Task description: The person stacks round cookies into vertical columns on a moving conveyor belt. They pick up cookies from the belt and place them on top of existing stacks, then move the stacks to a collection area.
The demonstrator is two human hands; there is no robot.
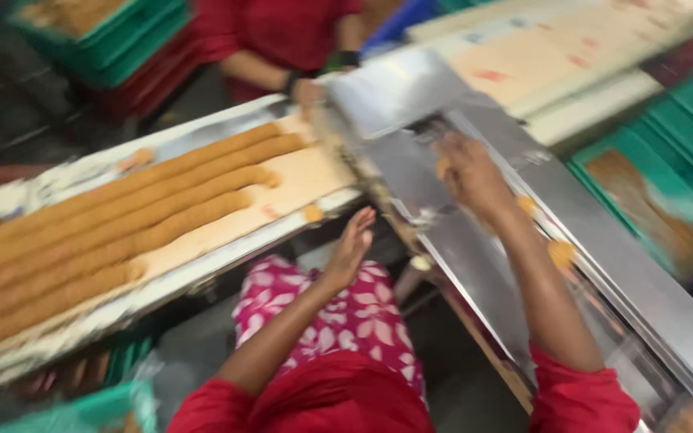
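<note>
Frame's motion-blurred. Right hand (pixel 468 172) is up on the steel machine chute (pixel 475 265), fingers curled around a small yellowish piece (pixel 443 167); grip detail is unclear. Left hand (pixel 352 244) hangs open and empty, fingers spread, just below the edge of the tray surface (pixel 202 273). Long brown dough rolls (pixel 122 216) lie side by side on that tray, left of the chute. Another person in red (pixel 282 32) stands across it. Green crates (pixel 106 32) sit behind.
</note>
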